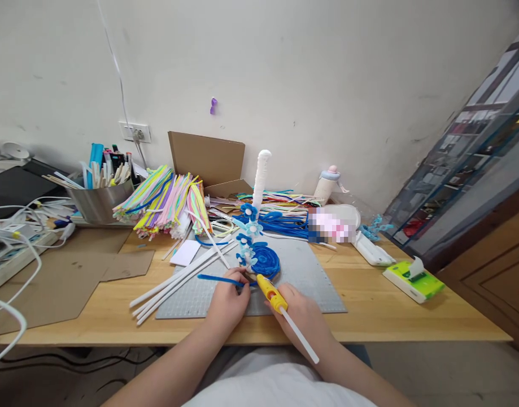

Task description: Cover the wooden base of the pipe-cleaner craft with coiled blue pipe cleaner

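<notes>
A white fuzzy post (261, 183) stands upright with blue flowers (248, 229) up its lower part. Beside its foot is a round coil of blue pipe cleaner (266, 261). My left hand (230, 294) pinches a blue pipe cleaner (217, 278) near the foot of the post, one end sticking out to the left. My right hand (297, 310) is wrapped round a yellow glue gun (271, 293), its tip close to the coil's lower edge and my left fingertips. A white glue stick (299, 334) juts out of the gun's back. Both hands are over the grey cutting mat (308, 282).
White strips (178, 282) lie left of my hands. Bundles of coloured pipe cleaners (170, 200), a metal pen holder (100, 200) and cardboard (206, 161) are behind. A bottle (327, 183), white device (373, 249) and green tissue pack (414, 281) are on the right.
</notes>
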`<control>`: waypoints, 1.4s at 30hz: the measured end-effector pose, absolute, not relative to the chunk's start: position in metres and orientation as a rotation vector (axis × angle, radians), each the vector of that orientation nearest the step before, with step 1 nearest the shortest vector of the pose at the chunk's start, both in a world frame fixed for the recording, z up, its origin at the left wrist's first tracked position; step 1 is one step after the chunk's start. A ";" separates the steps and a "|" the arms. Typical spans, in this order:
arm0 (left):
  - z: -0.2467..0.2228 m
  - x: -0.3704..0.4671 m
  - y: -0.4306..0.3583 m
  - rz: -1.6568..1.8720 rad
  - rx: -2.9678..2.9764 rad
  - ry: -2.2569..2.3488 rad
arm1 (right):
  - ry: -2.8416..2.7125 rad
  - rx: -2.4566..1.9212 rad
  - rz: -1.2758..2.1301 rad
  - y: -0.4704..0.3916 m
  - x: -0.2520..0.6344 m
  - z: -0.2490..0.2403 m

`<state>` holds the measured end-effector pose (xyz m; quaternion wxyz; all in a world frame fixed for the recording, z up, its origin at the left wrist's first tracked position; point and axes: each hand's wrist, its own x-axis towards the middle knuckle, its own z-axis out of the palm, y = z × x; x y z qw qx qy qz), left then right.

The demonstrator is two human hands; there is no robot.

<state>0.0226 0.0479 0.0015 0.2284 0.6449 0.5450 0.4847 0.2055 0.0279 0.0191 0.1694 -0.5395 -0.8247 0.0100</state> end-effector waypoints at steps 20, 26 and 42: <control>0.005 0.023 0.046 1.315 1.784 1.531 | -2.328 -1.617 0.123 0.024 0.220 0.016; 0.003 0.022 0.047 1.308 1.791 1.524 | -2.313 -1.578 0.085 0.024 0.225 0.014; -0.001 0.021 0.047 1.319 1.794 1.519 | -2.170 -1.700 0.177 0.026 0.235 0.017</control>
